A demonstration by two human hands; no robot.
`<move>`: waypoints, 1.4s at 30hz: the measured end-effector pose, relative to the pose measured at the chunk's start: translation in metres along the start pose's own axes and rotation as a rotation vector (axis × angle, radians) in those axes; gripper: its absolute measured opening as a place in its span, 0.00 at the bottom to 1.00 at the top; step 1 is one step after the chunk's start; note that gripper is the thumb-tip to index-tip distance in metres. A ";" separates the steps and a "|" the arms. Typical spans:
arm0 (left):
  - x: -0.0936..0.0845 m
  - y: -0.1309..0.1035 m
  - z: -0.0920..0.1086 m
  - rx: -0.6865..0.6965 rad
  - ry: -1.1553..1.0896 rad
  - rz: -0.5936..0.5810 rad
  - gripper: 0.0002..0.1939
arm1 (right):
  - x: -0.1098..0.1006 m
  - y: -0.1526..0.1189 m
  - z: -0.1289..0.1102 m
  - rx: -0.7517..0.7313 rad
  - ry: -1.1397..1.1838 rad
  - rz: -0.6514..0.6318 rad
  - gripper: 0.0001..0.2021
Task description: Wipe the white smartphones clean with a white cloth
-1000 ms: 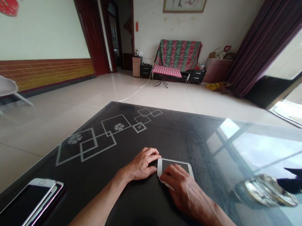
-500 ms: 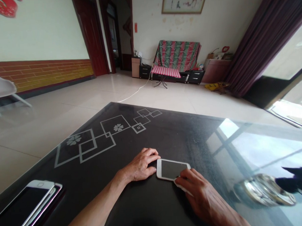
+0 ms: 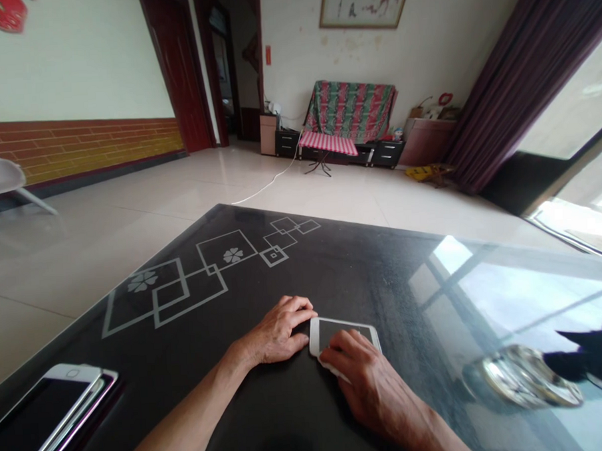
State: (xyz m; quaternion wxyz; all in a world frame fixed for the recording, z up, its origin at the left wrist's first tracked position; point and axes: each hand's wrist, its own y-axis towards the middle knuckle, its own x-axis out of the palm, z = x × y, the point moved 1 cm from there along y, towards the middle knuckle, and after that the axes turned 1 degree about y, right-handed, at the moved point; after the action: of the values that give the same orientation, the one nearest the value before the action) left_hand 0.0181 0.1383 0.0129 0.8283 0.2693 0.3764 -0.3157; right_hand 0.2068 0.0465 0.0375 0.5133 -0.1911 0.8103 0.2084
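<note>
A: Starting big, what worries you?

B: The black bench (image 3: 343, 270). It looks glossy, so I'd expect a phone pushed sideways to skate.

A: And the silvery piece (image 3: 522, 375) over on the right?

B: Well apart from both hands; only a wide swing of the right arm should threaten it.

A: The stacked phones (image 3: 47, 406)?

B: Near left, edges out of line. A bump from the left forearm might slide the top one off.

A: How do the hands stand?

B: The right grip (image 3: 365, 375) is closed on a cloth, over the phone. The left grip (image 3: 280, 329) is loosely open, a fingertip at the phone's end.

A: So the white phone (image 3: 314, 334) is braced lightly?

B: Yes, flat on the bench between them. Hard pressure could turn it.

A: And the white cloth (image 3: 334, 370)?

B: Mostly hidden; bunched, it could leave bare fingertips smearing the screen.
</note>
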 end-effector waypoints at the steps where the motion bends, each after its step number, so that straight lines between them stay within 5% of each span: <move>1: 0.000 0.000 0.000 -0.001 0.000 0.000 0.26 | -0.001 -0.002 0.002 0.002 0.006 0.007 0.13; 13: 0.000 -0.002 0.002 0.016 -0.019 -0.002 0.28 | -0.026 -0.037 0.054 0.143 -0.099 0.132 0.14; 21: -0.001 -0.003 0.004 -0.015 -0.011 -0.041 0.34 | -0.026 -0.024 0.057 0.181 -0.147 0.208 0.13; 42: 0.001 -0.001 0.004 -0.013 0.000 -0.007 0.31 | -0.027 -0.018 0.063 0.192 -0.112 0.188 0.12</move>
State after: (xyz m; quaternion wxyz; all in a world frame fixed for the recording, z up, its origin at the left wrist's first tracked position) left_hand 0.0200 0.1343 0.0139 0.8291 0.2624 0.3792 -0.3161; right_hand 0.2739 0.0676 0.0353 0.5519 -0.0522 0.8109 0.1874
